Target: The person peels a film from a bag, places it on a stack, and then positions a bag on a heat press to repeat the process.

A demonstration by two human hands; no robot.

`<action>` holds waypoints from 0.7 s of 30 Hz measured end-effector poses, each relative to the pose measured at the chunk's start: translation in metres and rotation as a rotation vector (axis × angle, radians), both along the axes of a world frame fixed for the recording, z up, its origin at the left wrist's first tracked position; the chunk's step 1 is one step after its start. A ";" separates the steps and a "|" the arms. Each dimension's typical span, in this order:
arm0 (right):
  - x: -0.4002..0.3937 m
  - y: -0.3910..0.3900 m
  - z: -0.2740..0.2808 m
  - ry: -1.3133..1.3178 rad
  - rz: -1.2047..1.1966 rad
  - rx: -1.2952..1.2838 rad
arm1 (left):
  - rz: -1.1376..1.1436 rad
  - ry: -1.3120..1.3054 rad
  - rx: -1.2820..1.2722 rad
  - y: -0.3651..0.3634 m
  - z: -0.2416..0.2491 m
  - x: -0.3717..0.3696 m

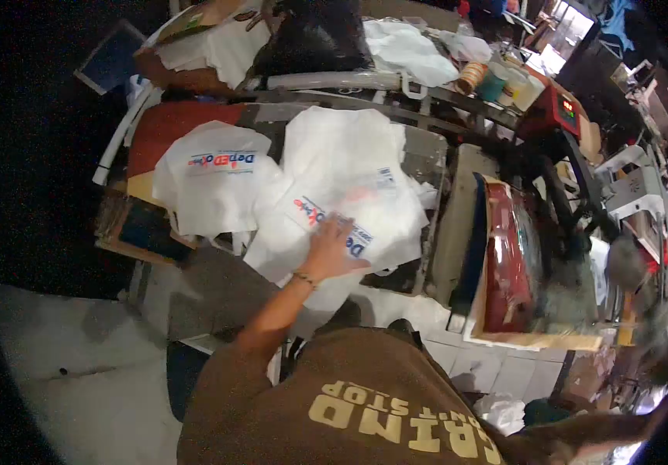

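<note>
My left hand (332, 249) lies flat on a white printed cloth piece (287, 240), its fingers spread across the blue and red lettering. Part of that print is hidden under the hand. Beneath and beyond it, more white cloth (338, 143) is spread in overlapping layers on the bench. Just to the left lies another white cloth piece (214, 190) with the same kind of blue and red print. My right forearm reaches off toward the lower right edge, where it is dark, and the hand itself cannot be seen.
To the right stand a screen-printing frame (504, 256) with a red surface and a red box with a lit display (557, 112). Behind the bench are a black bag (314, 39), a clear roll (334, 80) and several jars (497, 84). White tiles (497, 376) cover the floor.
</note>
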State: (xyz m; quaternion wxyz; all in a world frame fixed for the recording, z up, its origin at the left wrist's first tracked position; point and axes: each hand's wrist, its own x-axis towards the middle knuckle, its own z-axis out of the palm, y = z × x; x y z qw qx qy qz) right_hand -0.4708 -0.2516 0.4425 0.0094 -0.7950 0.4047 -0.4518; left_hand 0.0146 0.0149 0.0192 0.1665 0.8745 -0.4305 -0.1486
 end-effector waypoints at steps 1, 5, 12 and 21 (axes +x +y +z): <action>-0.013 0.012 -0.049 -0.020 -0.028 0.225 | 0.020 -0.023 0.066 -0.004 0.005 -0.009; -0.017 0.039 -0.221 -0.193 -0.158 1.055 | 0.005 -0.028 0.121 -0.007 0.012 -0.023; -0.027 0.030 -0.328 -0.002 0.038 0.650 | -0.085 -0.016 0.133 0.007 0.017 -0.039; 0.026 0.046 -0.287 -0.300 -0.061 0.316 | 0.166 -0.110 -0.313 0.006 0.122 0.054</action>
